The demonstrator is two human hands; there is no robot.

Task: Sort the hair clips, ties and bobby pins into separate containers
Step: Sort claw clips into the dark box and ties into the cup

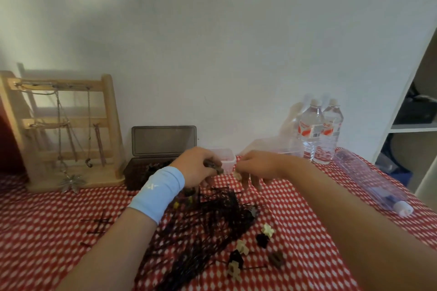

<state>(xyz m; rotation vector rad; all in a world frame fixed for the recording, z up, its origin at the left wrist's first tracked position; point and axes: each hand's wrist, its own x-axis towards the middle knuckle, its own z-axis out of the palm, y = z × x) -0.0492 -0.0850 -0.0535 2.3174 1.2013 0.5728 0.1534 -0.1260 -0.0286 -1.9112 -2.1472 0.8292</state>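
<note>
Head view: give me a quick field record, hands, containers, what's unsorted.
left hand: blue wristband, pinching a small dark brown clip
right hand: fingers curled, pale item at the fingertips, unclear
clear tub: small, open, between the hands
dark box: lid up, dark items inside
unsorted: black bobby pin pile; small claw clips, cream, black, brown
surface: red patterned cloth

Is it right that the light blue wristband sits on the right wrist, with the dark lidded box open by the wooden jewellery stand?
Not quite: the head view shows the light blue wristband on the left wrist. The rest holds: the dark lidded box stands open beside the wooden jewellery stand.
</note>
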